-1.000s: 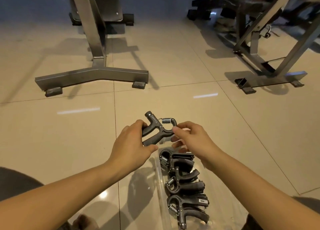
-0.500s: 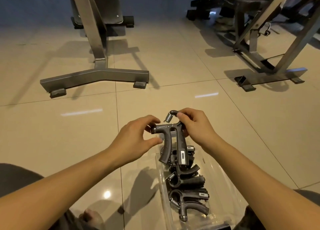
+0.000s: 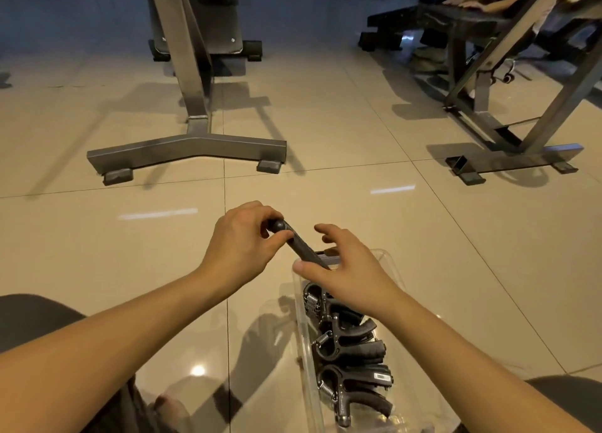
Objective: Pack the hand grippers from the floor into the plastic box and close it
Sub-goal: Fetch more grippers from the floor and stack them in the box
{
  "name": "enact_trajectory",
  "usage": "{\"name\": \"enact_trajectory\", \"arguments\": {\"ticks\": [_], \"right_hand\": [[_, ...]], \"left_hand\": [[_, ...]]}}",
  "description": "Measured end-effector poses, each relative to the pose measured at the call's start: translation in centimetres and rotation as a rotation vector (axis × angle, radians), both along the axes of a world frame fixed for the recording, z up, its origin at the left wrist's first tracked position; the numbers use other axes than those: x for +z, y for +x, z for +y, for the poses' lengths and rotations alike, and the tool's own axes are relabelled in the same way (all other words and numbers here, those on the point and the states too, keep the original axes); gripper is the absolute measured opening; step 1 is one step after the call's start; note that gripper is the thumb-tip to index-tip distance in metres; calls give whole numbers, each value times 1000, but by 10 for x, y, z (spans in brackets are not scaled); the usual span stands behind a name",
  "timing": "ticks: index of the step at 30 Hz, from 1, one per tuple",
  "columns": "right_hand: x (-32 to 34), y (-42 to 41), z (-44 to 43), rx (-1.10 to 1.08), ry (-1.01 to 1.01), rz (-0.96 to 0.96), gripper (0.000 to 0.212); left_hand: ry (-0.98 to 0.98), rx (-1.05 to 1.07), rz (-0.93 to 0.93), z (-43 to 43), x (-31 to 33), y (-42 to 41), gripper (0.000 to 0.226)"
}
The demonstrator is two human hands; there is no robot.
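A clear plastic box (image 3: 392, 263) stands on the tiled floor in front of me. Several dark grey hand grippers (image 3: 350, 351) with metal springs lie packed in a row inside it. My left hand (image 3: 242, 243) pinches the knob end of one more hand gripper (image 3: 298, 245), which slants down over the box's far end. My right hand (image 3: 345, 270) hovers over that end with fingers spread, its thumb against the lower part of the handle. The gripper's lower half is hidden under my right hand.
A steel gym-machine base (image 3: 187, 152) stands on the floor ahead to the left. Another steel frame (image 3: 514, 159) with a bench stands at the back right, where a person's arm (image 3: 482, 4) rests. My knees are at the lower corners.
The hand gripper has been turned and lowered from upright above the box into its far end. My right hand let go of the spring end and spread over the box.
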State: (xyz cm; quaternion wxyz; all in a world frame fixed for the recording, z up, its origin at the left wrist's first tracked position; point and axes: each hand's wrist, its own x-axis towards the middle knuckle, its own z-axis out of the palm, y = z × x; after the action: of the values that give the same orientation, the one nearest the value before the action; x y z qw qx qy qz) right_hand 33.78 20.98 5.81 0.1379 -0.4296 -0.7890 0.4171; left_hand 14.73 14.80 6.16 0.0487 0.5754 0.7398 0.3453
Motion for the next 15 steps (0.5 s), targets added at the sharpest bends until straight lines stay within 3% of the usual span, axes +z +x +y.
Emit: {"name": "enact_trajectory", "arguments": {"ticks": [4, 7, 13, 15], "right_hand": [[-3, -4, 1, -83, 97, 15, 37], [1, 2, 4, -93, 163, 55, 18], [5, 11, 18, -128, -42, 212, 12], [5, 13, 19, -117, -2, 187, 12]], "left_hand": [[3, -16, -11, 2, 3, 6, 20], [-22, -33, -125, 3, 3, 5, 19], [-157, -80, -456, 4, 5, 4, 19], [-152, -64, -539, 5, 7, 6, 16]]}}
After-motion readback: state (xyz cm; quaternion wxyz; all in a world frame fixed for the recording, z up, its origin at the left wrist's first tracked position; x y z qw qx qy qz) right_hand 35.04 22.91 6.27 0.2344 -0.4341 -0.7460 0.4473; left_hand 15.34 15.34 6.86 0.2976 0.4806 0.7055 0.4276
